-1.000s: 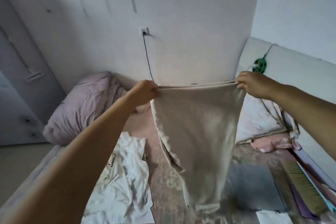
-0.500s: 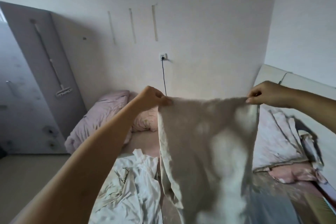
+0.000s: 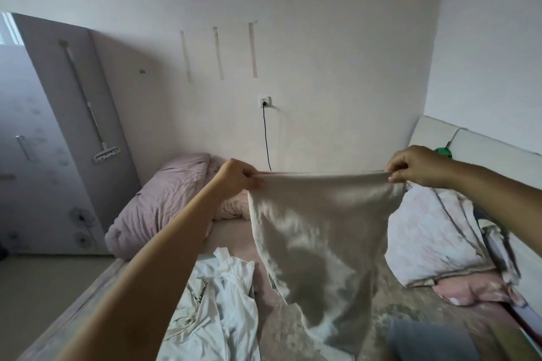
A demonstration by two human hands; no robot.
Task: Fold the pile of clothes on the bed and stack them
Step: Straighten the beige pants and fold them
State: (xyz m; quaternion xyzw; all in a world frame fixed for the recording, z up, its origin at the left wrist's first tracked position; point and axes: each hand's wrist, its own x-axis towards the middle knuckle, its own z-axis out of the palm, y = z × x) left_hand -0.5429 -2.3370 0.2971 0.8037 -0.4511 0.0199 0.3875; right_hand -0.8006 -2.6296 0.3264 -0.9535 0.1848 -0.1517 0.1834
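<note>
Beige garment [image 3: 319, 231]: held up in the air above the bed [image 3: 410, 313], stretched flat by its top edge between both hands, the lower part hanging free and blurred. Left hand [image 3: 236, 177]: grips the garment's upper left corner, fingers [image 3: 249, 182] curled and pinching the hem. Right hand [image 3: 416, 165]: grips the upper right corner, fingers [image 3: 396, 174] pinching the hem against the thumb. Top edge runs taut and roughly level between the two hands.

White garments [image 3: 217, 308]: crumpled heap lying on the bed, below the left forearm, one piece with green print partly showing. Grey cloth [image 3: 425, 340]: on the bed at the lower right, only partly in view.

Pink quilt [image 3: 158, 202]: bunched at the far left end of the bed, against the wall. Floral pillow [image 3: 425, 231]: at the right, leaning toward the white headboard [image 3: 475, 143]; a pink item [image 3: 475, 290] lies just beside its lower edge. Wall socket [image 3: 264, 101]: on the far wall, with a black cable [image 3: 266, 138] hanging down behind the garment. Wardrobe [image 3: 38, 138]: stands at the left. Green object [image 3: 443, 151]: on the headboard, behind the right hand, mostly hidden.
</note>
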